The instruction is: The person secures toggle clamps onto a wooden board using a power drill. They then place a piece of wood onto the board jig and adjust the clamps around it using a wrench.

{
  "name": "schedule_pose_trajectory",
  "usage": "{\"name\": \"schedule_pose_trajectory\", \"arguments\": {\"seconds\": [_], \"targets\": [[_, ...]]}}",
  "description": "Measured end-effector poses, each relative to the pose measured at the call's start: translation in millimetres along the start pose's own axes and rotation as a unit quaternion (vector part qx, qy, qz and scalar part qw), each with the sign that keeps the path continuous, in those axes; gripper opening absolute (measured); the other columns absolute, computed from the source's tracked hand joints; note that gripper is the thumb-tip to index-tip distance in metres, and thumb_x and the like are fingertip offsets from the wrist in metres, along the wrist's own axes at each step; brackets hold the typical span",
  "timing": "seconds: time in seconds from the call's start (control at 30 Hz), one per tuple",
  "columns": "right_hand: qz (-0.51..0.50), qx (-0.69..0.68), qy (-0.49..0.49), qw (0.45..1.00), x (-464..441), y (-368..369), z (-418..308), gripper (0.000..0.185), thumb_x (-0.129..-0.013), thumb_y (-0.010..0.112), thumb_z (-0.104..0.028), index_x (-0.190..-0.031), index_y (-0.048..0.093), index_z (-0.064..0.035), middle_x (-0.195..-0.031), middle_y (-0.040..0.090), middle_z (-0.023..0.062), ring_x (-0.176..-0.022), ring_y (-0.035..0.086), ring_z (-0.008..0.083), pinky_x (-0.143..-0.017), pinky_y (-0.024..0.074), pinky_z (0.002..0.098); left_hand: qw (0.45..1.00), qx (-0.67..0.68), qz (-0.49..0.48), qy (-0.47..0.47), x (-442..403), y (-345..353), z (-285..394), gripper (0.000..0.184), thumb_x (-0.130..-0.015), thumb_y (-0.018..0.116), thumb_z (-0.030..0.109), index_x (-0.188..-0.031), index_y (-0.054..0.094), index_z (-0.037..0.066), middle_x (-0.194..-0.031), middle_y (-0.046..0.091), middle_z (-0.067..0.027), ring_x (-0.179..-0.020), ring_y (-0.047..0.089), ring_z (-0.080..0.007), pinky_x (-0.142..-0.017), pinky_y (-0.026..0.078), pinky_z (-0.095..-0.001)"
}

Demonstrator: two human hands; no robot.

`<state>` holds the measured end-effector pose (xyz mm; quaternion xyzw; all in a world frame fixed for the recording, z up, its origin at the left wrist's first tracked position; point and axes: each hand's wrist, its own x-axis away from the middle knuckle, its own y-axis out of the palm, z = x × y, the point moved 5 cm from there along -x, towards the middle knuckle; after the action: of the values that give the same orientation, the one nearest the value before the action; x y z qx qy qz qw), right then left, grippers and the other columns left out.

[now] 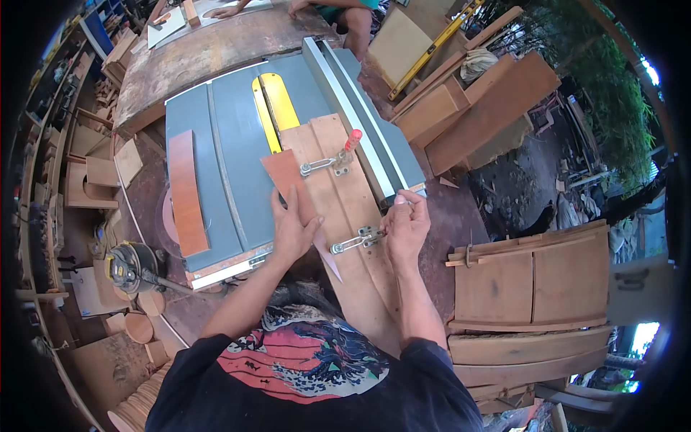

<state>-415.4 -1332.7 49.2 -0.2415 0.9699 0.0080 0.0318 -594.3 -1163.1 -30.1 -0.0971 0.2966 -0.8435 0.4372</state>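
Note:
My left hand (291, 229) holds a reddish-brown wooden piece (282, 167) by its near part, fingers and thumb spread on it. The piece lies along the left edge of a plywood jig (327, 194) on the grey saw table (241, 108). Two metal toggle clamps are fixed to this jig. The far toggle clamp (324, 165) has a red handle standing up. Beside the near toggle clamp (351, 243), my right hand (407, 227) is closed, apparently round its handle, which the fingers hide. A pale pointed tip (330, 259) shows below my left hand.
A yellow blade insert (277, 101) lies beyond the jig, and a metal fence (353, 108) runs along its right. A curved wooden piece (188, 191) rests at the table's left. Another person's hand (229, 10) is on the far worktable (209, 54). Boards (497, 119) lean at right.

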Motion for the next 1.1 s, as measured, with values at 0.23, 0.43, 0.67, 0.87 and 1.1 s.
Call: {"name": "schedule_pose_trajectory", "arguments": {"seconds": [0.23,0.43,0.67,0.87,1.1], "targets": [[-0.14,0.263,-0.142,0.944,-48.4,8.3,-74.1,0.054,-0.094,0.074,-0.028,-0.135,0.062,0.0039,-0.109,0.073,0.0173,-0.102,0.07,0.0267,-0.087,0.0551,0.0391,1.0,-0.014,0.005,0.001,3.6,-5.0,6.0,0.099,-0.081,0.086,0.024,-0.157,0.032,-0.008,-0.159,0.017,-0.0423,-0.14,0.041,-0.0562,-0.118,0.038,-0.0487],[-0.253,0.433,-0.189,0.844,-116.3,107.1,-64.2,0.049,-0.096,0.063,-0.038,-0.123,0.069,0.0023,-0.119,0.069,0.0249,-0.111,0.066,0.0429,-0.097,0.0514,0.0485,1.0,-0.016,0.003,-0.004,4.0,-6.7,8.2,0.098,-0.08,0.087,0.024,-0.156,0.034,-0.008,-0.159,0.018,-0.0422,-0.143,0.037,-0.0564,-0.119,0.037,-0.0488],[-0.22,0.389,-0.255,0.857,-158.1,82.2,-9.9,0.04,-0.1,0.056,-0.033,-0.114,0.072,0.0002,-0.122,0.069,0.0256,-0.115,0.064,0.0435,-0.103,0.0485,0.0478,1.0,-0.021,0.001,-0.009,5.9,-5.8,3.2,0.097,-0.081,0.086,0.025,-0.156,0.034,-0.008,-0.16,0.019,-0.0421,-0.146,0.034,-0.0545,-0.12,0.034,-0.0503],[-0.233,0.35,-0.087,0.903,-160.9,70.4,10.7,0.06,-0.103,0.054,-0.045,-0.142,0.055,0.0004,-0.132,0.065,0.0289,-0.126,0.062,0.0433,-0.108,0.0461,0.0453,0.998,-0.035,-0.056,0.024,-3.1,1.5,9.6,0.09,-0.088,0.079,0.03,-0.155,0.034,-0.009,-0.161,0.023,-0.0396,-0.137,0.041,-0.0535,-0.117,0.035,-0.0525],[-0.228,0.393,-0.114,0.884,-130.8,65.2,-16.4,0.076,-0.096,0.067,-0.043,-0.152,0.043,0.0031,-0.137,0.061,0.0328,-0.13,0.058,0.0457,-0.111,0.0451,0.047,0.989,-0.118,0.038,0.078,-2.9,30.5,7.1,0.08,-0.096,0.064,0.034,-0.154,0.033,-0.011,-0.16,0.026,-0.0403,-0.121,0.048,-0.0524,-0.108,0.04,-0.0554]]}}
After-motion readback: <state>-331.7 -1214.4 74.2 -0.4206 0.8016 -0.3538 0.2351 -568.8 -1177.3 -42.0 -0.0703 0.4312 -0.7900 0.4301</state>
